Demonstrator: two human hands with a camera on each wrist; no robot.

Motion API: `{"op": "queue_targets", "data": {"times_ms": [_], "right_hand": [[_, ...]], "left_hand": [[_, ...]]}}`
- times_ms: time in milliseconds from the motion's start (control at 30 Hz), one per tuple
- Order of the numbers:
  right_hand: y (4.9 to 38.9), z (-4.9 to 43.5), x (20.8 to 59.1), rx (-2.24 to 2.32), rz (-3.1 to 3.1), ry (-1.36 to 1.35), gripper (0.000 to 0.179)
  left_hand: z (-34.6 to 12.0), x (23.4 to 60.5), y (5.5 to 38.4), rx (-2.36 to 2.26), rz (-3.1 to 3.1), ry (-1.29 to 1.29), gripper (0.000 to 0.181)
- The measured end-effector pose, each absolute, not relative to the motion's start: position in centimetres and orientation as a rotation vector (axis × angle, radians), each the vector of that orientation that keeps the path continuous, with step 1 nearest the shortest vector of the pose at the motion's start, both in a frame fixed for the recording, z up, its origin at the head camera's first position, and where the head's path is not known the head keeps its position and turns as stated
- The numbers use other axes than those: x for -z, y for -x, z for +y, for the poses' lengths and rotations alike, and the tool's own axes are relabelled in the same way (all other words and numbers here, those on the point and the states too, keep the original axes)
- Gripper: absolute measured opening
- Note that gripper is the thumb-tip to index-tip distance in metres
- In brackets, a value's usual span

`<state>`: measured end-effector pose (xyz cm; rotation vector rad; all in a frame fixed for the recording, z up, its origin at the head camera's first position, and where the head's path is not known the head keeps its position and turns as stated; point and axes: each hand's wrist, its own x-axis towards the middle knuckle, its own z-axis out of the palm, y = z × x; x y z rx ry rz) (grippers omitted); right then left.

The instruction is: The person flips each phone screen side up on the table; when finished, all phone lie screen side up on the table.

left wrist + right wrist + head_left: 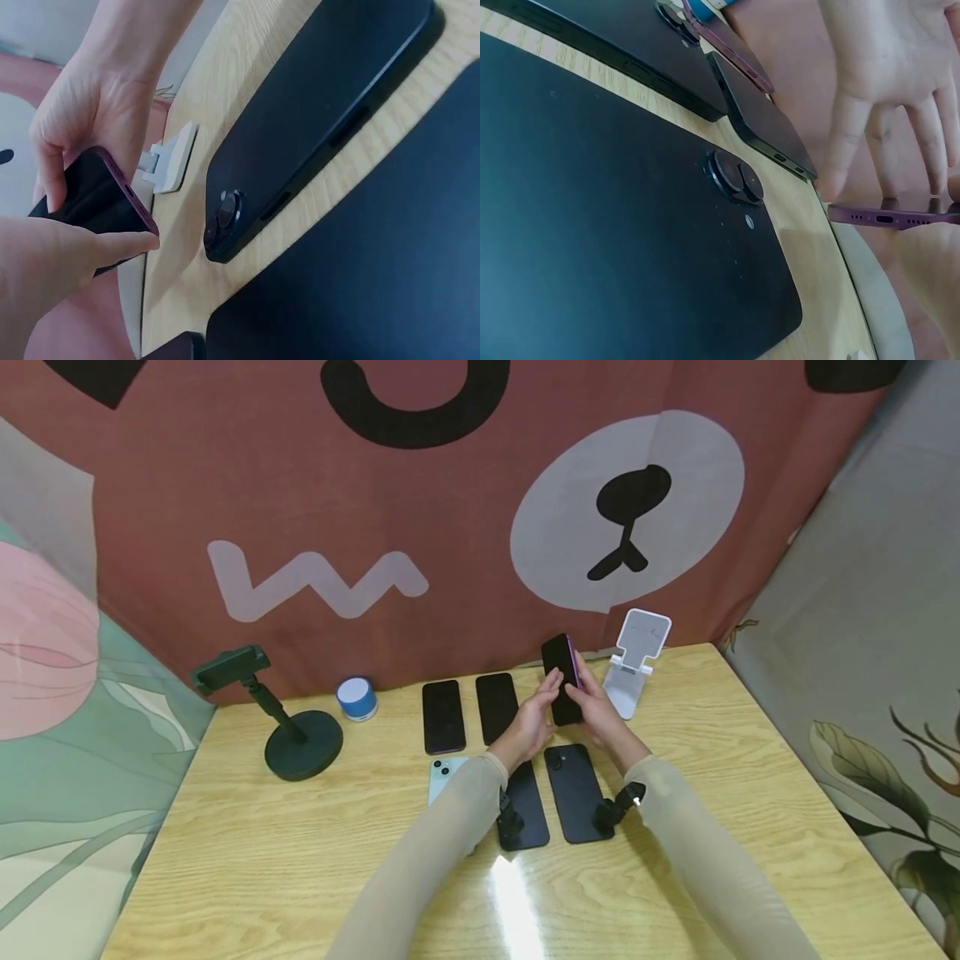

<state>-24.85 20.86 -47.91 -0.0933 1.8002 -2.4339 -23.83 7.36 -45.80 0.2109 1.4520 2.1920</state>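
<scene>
My right hand (602, 708) grips a dark-screened phone (558, 662) with a purple edge, its thumb over the screen in the left wrist view. My left hand (529, 723) touches the screen with extended fingertips, the palm opened out in the right wrist view. The phone's port edge (885, 219) faces the wrist cameras. Below the hands lie two face-down black phones, one on the right (576, 793) and one on the left (528, 810). A face-up phone (495, 703) lies left of the held one, partly behind my left hand.
Another face-up phone (444, 718) and a mint phone (441, 773), partly under my left sleeve, lie further left. A white folding stand (637, 652) is right of my hands. Left stand a blue-and-white cylinder (356, 697) and a dark green phone stand (303, 745). A curtain (450, 635) hangs behind the table.
</scene>
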Motion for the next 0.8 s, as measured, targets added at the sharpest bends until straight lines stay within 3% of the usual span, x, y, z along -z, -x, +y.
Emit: {"op": "queue_targets", "data": {"times_ms": [567, 800], "right_hand": [[24.9, 21.3, 47.2, 2.527, 1.627, 0.019, 0.067], [24.6, 21.2, 46.5, 2.564, 1.550, 0.045, 0.065]], "left_hand": [[7.1, 46.2, 24.0, -2.207, 1.536, -0.154, 0.060], [7.0, 46.4, 24.3, -2.269, 1.573, -0.117, 0.076]]}}
